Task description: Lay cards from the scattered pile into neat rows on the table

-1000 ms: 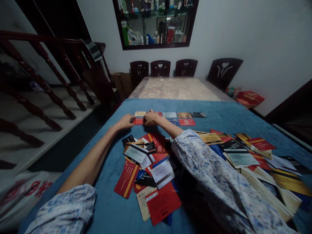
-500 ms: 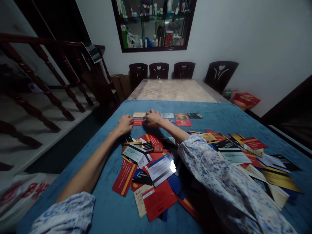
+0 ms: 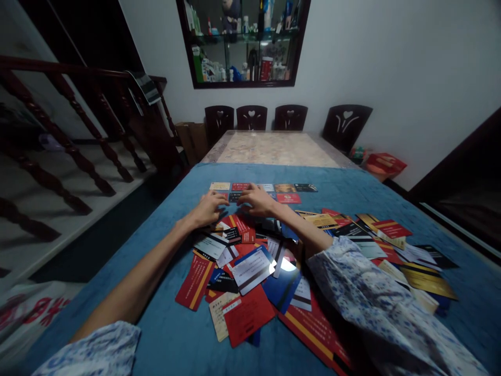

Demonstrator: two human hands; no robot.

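Note:
Two rows of cards lie on the blue tablecloth beyond the pile. My left hand [image 3: 211,208] rests at the left end of the near row, fingers stretched out over a red card [image 3: 223,196] that it partly covers. Beside that card, a black card [image 3: 235,198] shows between my two hands. My right hand [image 3: 258,201] reaches over the rows, fingers spread, with the thumb side close to the black card and part of the row hidden beneath. A red card [image 3: 288,198] ends the near row on the right. The far row includes a cream card [image 3: 220,186] and a dark card [image 3: 306,187].
A loose pile of overlapping cards [image 3: 250,269] lies nearer me, below my forearms. Another heap [image 3: 391,245] spreads to the right. The blue cloth [image 3: 164,292] covers the near table, with bare marble tabletop [image 3: 270,148] beyond. Chairs [image 3: 290,117] stand at the far end.
My right hand has shifted right along the near row, and a black card now shows between my hands. My left hand has drawn slightly back from the red card. The whole view has shifted a little.

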